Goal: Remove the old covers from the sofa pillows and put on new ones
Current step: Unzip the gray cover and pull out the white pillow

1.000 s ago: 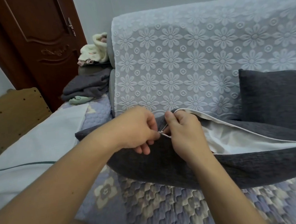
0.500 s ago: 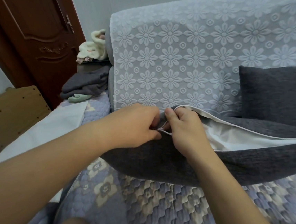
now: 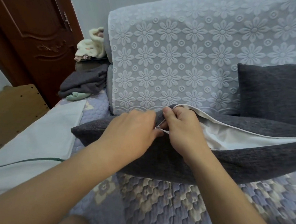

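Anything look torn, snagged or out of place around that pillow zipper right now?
Nothing looks damaged. The dark grey cover gapes open along its zipper, showing the white insert, as expected mid-job. The left hand and right hand pinch the fabric at the opening's end. The zipper pull is too small to judge.

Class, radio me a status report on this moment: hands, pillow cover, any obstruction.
Left hand and right hand both pinching at the zipper end. Dark grey cover part open, white inner showing. No obstruction visible.
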A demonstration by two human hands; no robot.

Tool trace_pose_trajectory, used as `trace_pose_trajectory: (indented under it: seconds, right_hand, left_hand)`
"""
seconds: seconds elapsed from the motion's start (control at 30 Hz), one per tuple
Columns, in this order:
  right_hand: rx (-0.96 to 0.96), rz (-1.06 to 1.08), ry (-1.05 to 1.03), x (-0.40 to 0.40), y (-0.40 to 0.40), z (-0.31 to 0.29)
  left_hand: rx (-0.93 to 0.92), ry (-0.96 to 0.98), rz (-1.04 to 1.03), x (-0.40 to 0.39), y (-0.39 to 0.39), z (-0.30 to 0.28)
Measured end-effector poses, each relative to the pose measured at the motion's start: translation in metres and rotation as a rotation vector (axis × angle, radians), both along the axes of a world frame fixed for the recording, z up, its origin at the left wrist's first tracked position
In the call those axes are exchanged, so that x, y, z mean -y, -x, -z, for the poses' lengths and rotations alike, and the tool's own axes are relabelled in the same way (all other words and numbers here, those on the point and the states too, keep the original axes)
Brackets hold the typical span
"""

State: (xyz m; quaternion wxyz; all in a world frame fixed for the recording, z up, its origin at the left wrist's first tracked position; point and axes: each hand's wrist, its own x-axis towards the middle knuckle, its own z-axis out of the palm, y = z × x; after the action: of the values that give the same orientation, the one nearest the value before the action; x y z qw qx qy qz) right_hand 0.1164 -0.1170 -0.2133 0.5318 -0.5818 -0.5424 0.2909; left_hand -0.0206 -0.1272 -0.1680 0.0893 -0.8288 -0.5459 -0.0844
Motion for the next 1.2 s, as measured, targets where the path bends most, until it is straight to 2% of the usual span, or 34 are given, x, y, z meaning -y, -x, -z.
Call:
trace_pose_trajectory:
  seconds: [0.1, 0.13, 0.23, 0.3, 0.43, 0.57, 0.63, 0.7, 0.8, 0.83, 0.9, 0.93, 1.07, 1.2]
  right_hand:
    - [0.012, 0.011, 0.001, 0.0, -0.002, -0.001]
    - [0.022, 0.01, -0.004, 0.0, -0.002, -0.002]
    - [0.089, 0.011, -0.024, 0.002, 0.002, -0.001]
    - [0.139, 0.015, -0.029, 0.004, 0.006, 0.002]
    - [0.185, 0.032, -0.05, 0.009, 0.01, 0.007]
    - [0.187, 0.028, -0.065, 0.013, 0.011, 0.008]
    - [0.196, 0.033, -0.071, 0.014, 0.011, 0.009]
    - [0.181, 0.042, -0.077, 0.015, 0.009, 0.01]
    - [0.16, 0.056, -0.085, 0.018, 0.007, 0.01]
    - [0.156, 0.057, -0.085, 0.018, 0.008, 0.01]
    - [0.164, 0.061, -0.085, 0.019, 0.01, 0.01]
    - [0.181, 0.069, -0.087, 0.02, 0.011, 0.01]
    - [0.282, 0.137, -0.092, 0.025, 0.016, 0.011]
    - [0.312, 0.203, -0.081, 0.023, 0.008, 0.008]
  left_hand:
    - [0.06, 0.003, 0.005, 0.002, 0.0, 0.003]
    - [0.159, 0.091, -0.003, 0.002, 0.0, 0.002]
    - [0.688, 0.543, -0.107, 0.001, 0.002, -0.001]
    - [0.855, 0.726, -0.169, 0.001, 0.004, -0.006]
    - [0.749, 0.778, -0.183, 0.002, 0.006, -0.011]
    - [0.413, 0.633, -0.127, 0.004, 0.005, -0.017]
    - [0.312, 0.585, -0.104, 0.005, 0.004, -0.019]
    - [0.416, 0.653, -0.096, 0.005, 0.006, -0.017]
    - [0.838, 0.841, -0.155, 0.007, 0.011, -0.014]
    - [0.928, 0.861, -0.177, 0.008, 0.012, -0.013]
    - [1.002, 0.837, -0.206, 0.012, 0.012, -0.008]
    - [0.983, 0.782, -0.21, 0.014, 0.011, -0.005]
    - [0.635, 0.386, -0.241, 0.025, 0.015, 0.005]
    - [0.611, 0.121, -0.34, 0.028, 0.039, 0.013]
